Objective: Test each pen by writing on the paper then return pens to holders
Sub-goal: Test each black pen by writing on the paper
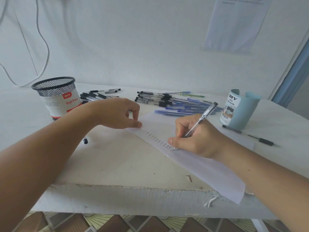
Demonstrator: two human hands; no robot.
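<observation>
The pen (202, 118), clamped in the curled fingers of the right hand (197, 139) with its tip on the paper (209, 168) below the test marks (157, 140), should press lightly and evenly while the left hand (117, 113) pins the sheet's far corner with curled fingertips.

Mesh holder (55, 91) label — "DIY", "Ball Pens". Blue holder (240, 113) label — "DIY DESK ORGANIZER". Wall sheet (234, 25) text unreadable.
</observation>
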